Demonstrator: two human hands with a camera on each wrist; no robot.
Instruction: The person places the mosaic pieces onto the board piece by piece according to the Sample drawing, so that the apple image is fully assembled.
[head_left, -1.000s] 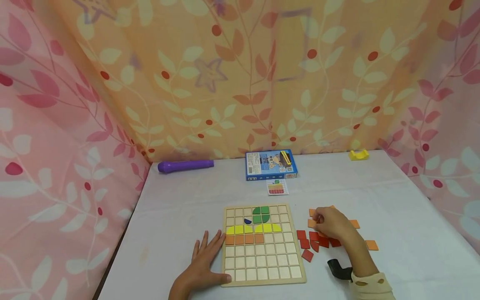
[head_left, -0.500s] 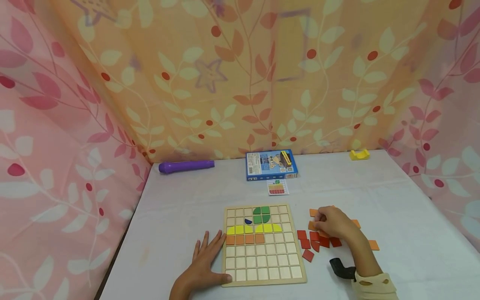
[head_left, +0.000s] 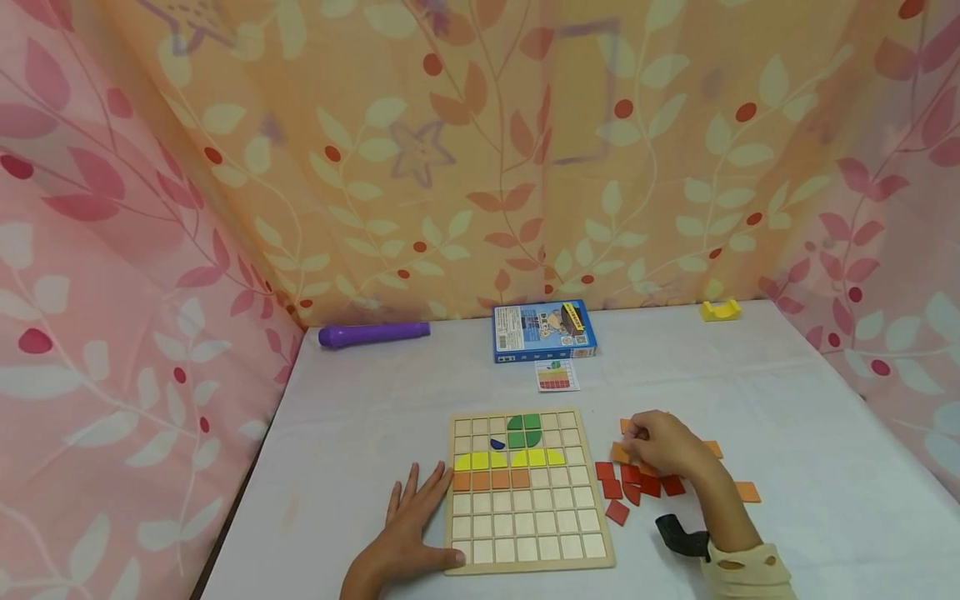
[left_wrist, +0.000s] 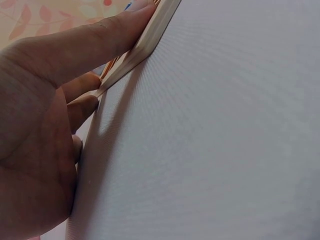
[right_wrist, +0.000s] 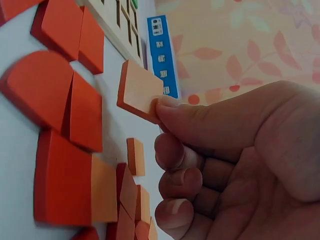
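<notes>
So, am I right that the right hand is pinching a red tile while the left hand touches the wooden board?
Not quite: the tile is orange, as the right wrist view shows. The right hand does pinch it, and the left hand does touch the wooden board.

orange tiles [head_left: 748, 492] partly hidden by the right hand [head_left: 662, 443] at lower right, blue box [head_left: 545, 331] lettering too small to read, left forearm [head_left: 358, 585] cut off at bottom edge

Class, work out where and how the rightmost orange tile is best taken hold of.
Probably pinch the tile by its near and far edges, from the right: it lies flat on the white table, so edges offer the best hold, while the right forearm crowds its left.
</notes>
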